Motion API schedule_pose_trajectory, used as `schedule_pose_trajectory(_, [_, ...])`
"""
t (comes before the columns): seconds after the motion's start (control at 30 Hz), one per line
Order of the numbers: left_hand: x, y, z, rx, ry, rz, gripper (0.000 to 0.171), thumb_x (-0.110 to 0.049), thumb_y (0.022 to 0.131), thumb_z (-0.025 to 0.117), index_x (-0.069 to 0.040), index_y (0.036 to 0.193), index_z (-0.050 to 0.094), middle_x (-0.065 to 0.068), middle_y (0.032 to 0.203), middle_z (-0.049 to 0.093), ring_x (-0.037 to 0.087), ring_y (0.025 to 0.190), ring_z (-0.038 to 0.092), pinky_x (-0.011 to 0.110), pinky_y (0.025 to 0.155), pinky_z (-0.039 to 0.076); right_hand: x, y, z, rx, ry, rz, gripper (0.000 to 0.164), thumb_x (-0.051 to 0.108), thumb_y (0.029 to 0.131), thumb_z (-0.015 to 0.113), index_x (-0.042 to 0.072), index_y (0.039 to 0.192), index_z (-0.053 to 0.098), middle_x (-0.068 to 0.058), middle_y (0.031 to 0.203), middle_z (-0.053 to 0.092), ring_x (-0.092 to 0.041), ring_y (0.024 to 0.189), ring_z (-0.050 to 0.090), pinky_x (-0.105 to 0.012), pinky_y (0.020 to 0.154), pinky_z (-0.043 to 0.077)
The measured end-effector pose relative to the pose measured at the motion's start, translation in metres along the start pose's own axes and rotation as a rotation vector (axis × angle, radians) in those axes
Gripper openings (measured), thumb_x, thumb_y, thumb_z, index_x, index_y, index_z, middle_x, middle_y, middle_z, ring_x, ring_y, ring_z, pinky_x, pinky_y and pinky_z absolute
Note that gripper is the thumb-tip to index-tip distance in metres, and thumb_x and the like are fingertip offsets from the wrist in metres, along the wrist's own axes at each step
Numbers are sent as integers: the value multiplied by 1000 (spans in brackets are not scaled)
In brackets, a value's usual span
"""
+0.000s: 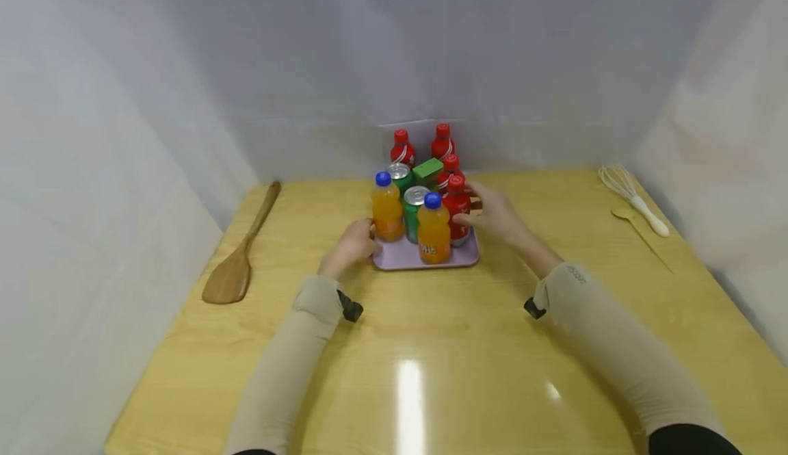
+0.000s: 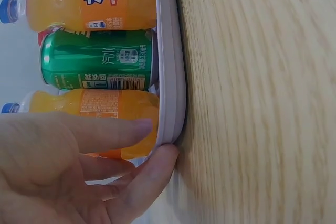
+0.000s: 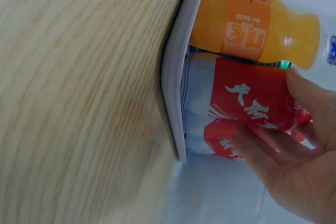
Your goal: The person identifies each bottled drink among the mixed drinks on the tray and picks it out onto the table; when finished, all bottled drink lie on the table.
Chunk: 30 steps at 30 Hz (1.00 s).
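Observation:
A pale purple tray (image 1: pixel 400 258) carries orange soda bottles (image 1: pixel 434 236) with blue caps, green cans (image 1: pixel 412 226) and red-labelled bottles (image 1: pixel 456 202). My left hand (image 1: pixel 351 248) is at the tray's left end, beside an orange soda bottle (image 2: pixel 121 100). In the left wrist view its thumb lies in front of that bottle, and a fingertip touches the tray's rim (image 2: pixel 169 77). My right hand (image 3: pixel 302 156) holds the front red-labelled bottle (image 3: pixel 249 93), thumb on one side and fingers on the other. This bottle stands upright on the tray. Its far side is hidden.
A green block (image 1: pixel 427 170) lies among the drinks, with more red bottles (image 1: pixel 402 150) behind. Left lies a wooden spatula (image 1: pixel 230 277); right, a whisk (image 1: pixel 640 203) and a gold spoon (image 1: pixel 640 232). White fabric (image 1: pixel 492 65) hangs behind the table (image 1: pixel 443 359).

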State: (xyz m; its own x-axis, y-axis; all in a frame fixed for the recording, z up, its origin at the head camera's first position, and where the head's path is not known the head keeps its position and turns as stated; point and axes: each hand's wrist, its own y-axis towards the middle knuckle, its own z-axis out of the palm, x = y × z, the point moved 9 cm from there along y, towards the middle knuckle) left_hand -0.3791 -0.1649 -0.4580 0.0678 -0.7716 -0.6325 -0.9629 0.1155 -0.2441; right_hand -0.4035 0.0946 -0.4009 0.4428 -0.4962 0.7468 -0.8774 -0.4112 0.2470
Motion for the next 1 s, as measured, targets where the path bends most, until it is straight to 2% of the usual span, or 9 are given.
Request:
schedule_pose_trajectory(0.23, [15,-5,21,26,-25,-21,74,13,85,66,9,155,41,24,121,61,21,81,60,19,54,55,-8,-19,13,-30,69,14,63,3,92,80,-2,147,51,-29,142,61,-48,127,64,-57,102,61])
schedule_pose_trajectory(0.33, [15,-3,18,28,-37,-19,79,14,83,67,9,156,38,24,119,60,20,77,60,19,52,55,-7,-19,13,-40,82,17,62,4,93,79,-1,148,51,-29,142,61,-47,125,65,-55,100,62])
schedule_pose_trajectory(0.5, [7,4,3,15,-39,7,76,13,83,68,11,154,40,24,118,60,19,76,59,19,54,56,-1,-9,4,-78,118,8,61,5,92,79,3,148,53,-27,142,62,-46,123,66,-54,102,62])
schedule_pose_trajectory(0.77, [11,2,6,22,-25,-10,68,11,85,69,11,149,46,25,118,61,20,78,61,21,56,58,-6,-15,4,-120,159,28,64,5,90,82,0,148,55,-28,141,63,-49,123,67,-57,105,59])
schedule_pose_trajectory(0.87, [11,2,7,27,-35,-4,69,10,86,69,11,150,44,25,118,61,20,78,61,21,56,58,-6,-17,0,-144,176,26,63,5,91,81,0,148,56,-29,140,63,-50,123,66,-59,106,58])
schedule_pose_trajectory(1.0, [11,4,5,26,-70,7,72,9,87,69,10,153,41,26,122,61,21,80,61,20,56,56,-3,-18,-8,-154,184,32,64,7,92,81,2,150,54,-28,140,63,-50,122,67,-55,100,62])
